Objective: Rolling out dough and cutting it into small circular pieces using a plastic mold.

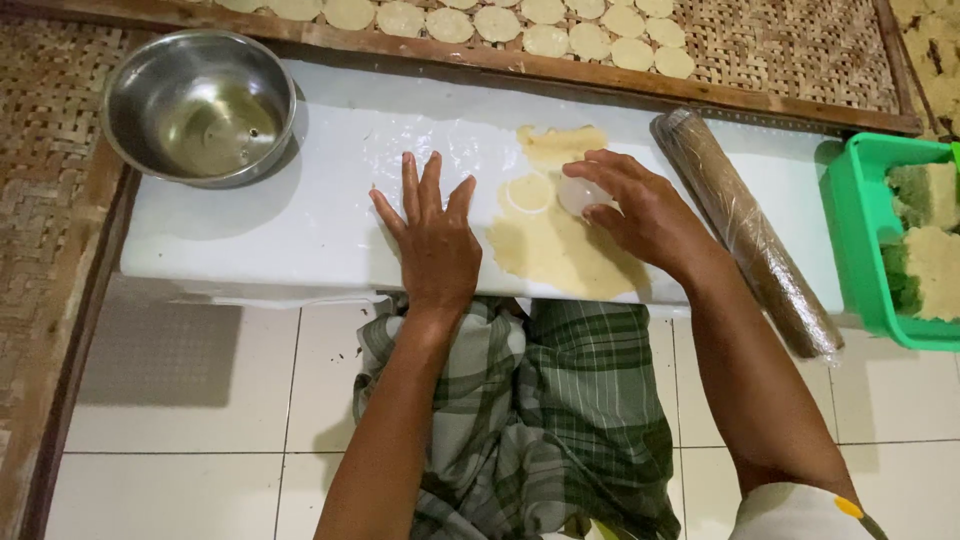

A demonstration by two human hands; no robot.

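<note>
A thin sheet of pale yellow dough [560, 255] lies on a white board [260, 235]. One round disc [528, 192] is cut in it, still in place. My right hand [640, 215] grips a small white round cutter [582, 195] pressed on the dough just right of that disc. My left hand [432, 235] rests flat on the board with fingers spread, at the dough's left edge, holding nothing. A torn strip of dough [560, 143] lies at the sheet's far end.
A steel bowl [198, 105] with clear liquid stands at the board's left end. A plastic-wrapped rolling pin [745, 230] lies at the right. A green tub [860, 240] holds dough lumps. A woven tray [780, 50] beyond carries several cut discs. Tiled floor below.
</note>
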